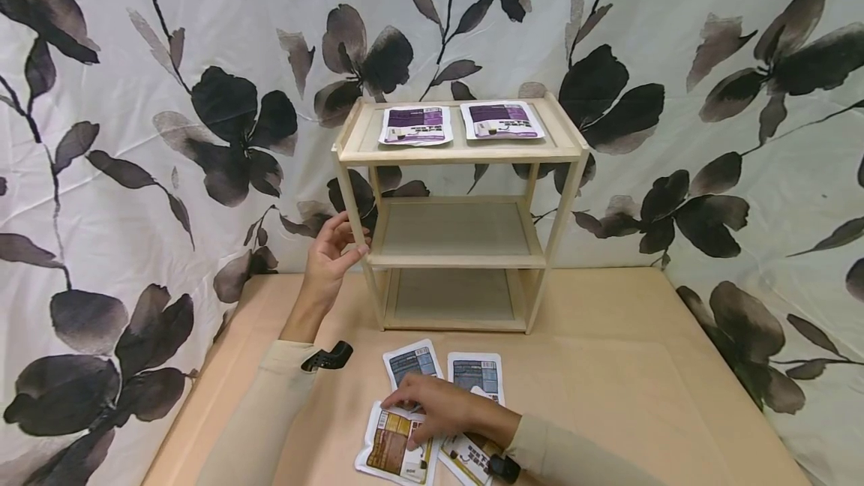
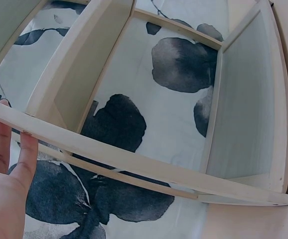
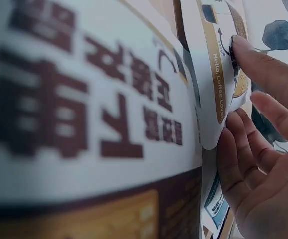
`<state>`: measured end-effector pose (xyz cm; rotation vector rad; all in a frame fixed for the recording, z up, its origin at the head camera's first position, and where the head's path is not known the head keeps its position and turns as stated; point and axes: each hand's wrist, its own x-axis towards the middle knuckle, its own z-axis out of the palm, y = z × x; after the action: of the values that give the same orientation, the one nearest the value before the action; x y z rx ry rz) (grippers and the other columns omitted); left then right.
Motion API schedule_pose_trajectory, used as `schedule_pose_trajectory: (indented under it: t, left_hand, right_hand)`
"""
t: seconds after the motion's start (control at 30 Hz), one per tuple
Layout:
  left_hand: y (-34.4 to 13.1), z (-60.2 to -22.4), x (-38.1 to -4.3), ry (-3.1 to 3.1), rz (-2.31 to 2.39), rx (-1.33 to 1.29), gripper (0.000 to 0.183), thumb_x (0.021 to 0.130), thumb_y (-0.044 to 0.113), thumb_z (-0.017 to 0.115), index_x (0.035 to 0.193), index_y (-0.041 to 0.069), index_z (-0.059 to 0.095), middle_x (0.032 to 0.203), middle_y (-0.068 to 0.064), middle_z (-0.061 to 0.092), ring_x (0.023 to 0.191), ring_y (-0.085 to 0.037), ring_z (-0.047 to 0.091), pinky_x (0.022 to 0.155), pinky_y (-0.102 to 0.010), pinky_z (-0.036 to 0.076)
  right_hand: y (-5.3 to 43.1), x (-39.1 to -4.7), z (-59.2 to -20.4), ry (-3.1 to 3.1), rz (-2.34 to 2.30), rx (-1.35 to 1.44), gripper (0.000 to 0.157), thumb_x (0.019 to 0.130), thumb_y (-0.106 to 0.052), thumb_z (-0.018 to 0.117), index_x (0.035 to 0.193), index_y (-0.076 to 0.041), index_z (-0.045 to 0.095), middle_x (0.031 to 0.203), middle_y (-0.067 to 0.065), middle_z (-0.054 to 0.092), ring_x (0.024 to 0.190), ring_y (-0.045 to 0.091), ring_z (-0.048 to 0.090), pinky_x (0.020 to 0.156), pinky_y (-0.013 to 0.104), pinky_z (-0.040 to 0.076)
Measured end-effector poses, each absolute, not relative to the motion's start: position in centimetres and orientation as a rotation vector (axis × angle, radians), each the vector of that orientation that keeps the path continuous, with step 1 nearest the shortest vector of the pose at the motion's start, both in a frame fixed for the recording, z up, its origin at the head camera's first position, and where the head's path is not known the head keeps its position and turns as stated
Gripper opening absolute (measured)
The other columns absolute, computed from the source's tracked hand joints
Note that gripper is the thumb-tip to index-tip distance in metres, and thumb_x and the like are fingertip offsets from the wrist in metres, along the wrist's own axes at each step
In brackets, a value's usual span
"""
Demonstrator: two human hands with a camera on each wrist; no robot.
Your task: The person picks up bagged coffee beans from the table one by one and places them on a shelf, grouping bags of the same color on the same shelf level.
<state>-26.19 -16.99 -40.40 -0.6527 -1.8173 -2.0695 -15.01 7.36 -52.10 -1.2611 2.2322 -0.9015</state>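
A pale wooden three-tier shelf [image 1: 461, 262] stands at the back of the table. My left hand [image 1: 328, 261] holds its left front post, thumb in front and fingers behind; the left wrist view shows fingers around the same wooden post [image 2: 134, 160]. Low in the head view, my right hand [image 1: 439, 405] pinches a brown-and-yellow coffee packet [image 1: 388, 447]. In the right wrist view one digit presses the face of this packet [image 3: 214, 64], with other fingers at its edge. Another brown-and-yellow packet [image 1: 466, 457] lies partly under the right wrist.
Two blue-grey packets [image 1: 413, 358] [image 1: 475, 370] lie just beyond the right hand. Two purple packets [image 1: 416, 126] [image 1: 502, 120] lie side by side on the top tier. Floral cloth [image 1: 715, 133] hangs behind the table [image 1: 621, 366].
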Motion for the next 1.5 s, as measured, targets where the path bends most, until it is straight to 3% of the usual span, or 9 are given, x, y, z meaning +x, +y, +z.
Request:
schedule_pose_trajectory:
  t: [0.23, 0.37, 0.5, 0.7, 0.93, 1.2, 1.5]
  left_hand:
    - [-17.0, -40.2, -26.3, -1.793, -2.091, -0.633, 0.060, 0.089, -0.014, 0.067, 0.140, 0.015, 0.057, 0.116, -0.027, 0.060, 0.104, -0.034, 0.062, 0.086, -0.026, 0.056]
    - [-16.9, -40.2, -26.2, -1.805, -2.084, -0.628, 0.059, 0.089, -0.013, 0.067, 0.141, 0.014, 0.056, 0.114, -0.015, 0.065, 0.102, -0.025, 0.064, 0.087, -0.026, 0.056]
    - [-16.9, -40.3, -26.2, -1.810, -2.077, -0.634, 0.060, 0.090, -0.014, 0.065, 0.141, 0.014, 0.055, 0.111, 0.000, 0.068, 0.100, -0.016, 0.064, 0.087, -0.025, 0.055]
    - [-16.9, -40.3, -26.1, -1.808, -2.078, -0.643, 0.061, 0.090, -0.015, 0.065, 0.141, 0.017, 0.056, 0.111, 0.000, 0.067, 0.100, -0.016, 0.064, 0.086, -0.025, 0.055]
    - [-16.9, -40.3, -26.1, -1.800, -2.087, -0.649, 0.061, 0.089, -0.015, 0.065, 0.141, 0.018, 0.056, 0.112, -0.001, 0.067, 0.101, -0.016, 0.064, 0.087, -0.026, 0.056]
    - [-17.0, -40.4, -26.1, -1.801, -2.090, -0.655, 0.062, 0.090, -0.016, 0.063, 0.142, 0.018, 0.056, 0.112, 0.001, 0.067, 0.101, -0.016, 0.064, 0.087, -0.025, 0.056]
    - [-17.1, -40.3, -26.2, -1.811, -2.091, -0.637, 0.061, 0.090, -0.014, 0.065, 0.141, 0.018, 0.056, 0.114, -0.010, 0.066, 0.102, -0.017, 0.064, 0.088, -0.027, 0.056]
  right_hand:
    - [7.2, -14.9, -51.9, 2.240, -0.856, -1.308, 0.070, 0.081, -0.030, 0.087, 0.144, -0.028, 0.057, 0.101, -0.008, 0.053, 0.082, 0.002, 0.043, 0.069, 0.013, 0.038]
    - [7.3, -14.9, -51.6, 2.216, -0.834, -1.340, 0.074, 0.081, -0.029, 0.087, 0.147, -0.030, 0.054, 0.097, -0.006, 0.052, 0.083, 0.000, 0.035, 0.069, 0.014, 0.033]
    - [7.5, -15.1, -51.3, 2.140, -0.898, -1.300, 0.072, 0.081, -0.021, 0.086, 0.146, -0.029, 0.056, 0.101, -0.007, 0.050, 0.086, 0.002, 0.039, 0.074, 0.013, 0.036]
    - [8.1, -15.8, -50.8, 2.056, -0.925, -1.302, 0.055, 0.082, -0.015, 0.084, 0.134, -0.026, 0.068, 0.113, -0.010, 0.061, 0.095, -0.002, 0.049, 0.083, 0.014, 0.044]
    - [9.0, -16.5, -50.4, 1.939, -0.974, -1.294, 0.051, 0.082, -0.006, 0.082, 0.129, -0.020, 0.071, 0.122, -0.010, 0.069, 0.098, -0.003, 0.060, 0.086, 0.017, 0.052]
    - [9.4, -16.5, -50.3, 1.955, -0.841, -1.360, 0.054, 0.083, -0.009, 0.081, 0.134, -0.022, 0.068, 0.120, -0.011, 0.066, 0.100, -0.004, 0.055, 0.091, 0.016, 0.047]
    - [9.4, -16.5, -50.2, 1.930, -0.805, -1.388, 0.053, 0.088, -0.010, 0.076, 0.138, -0.023, 0.065, 0.132, -0.014, 0.064, 0.117, -0.004, 0.054, 0.100, 0.019, 0.046]
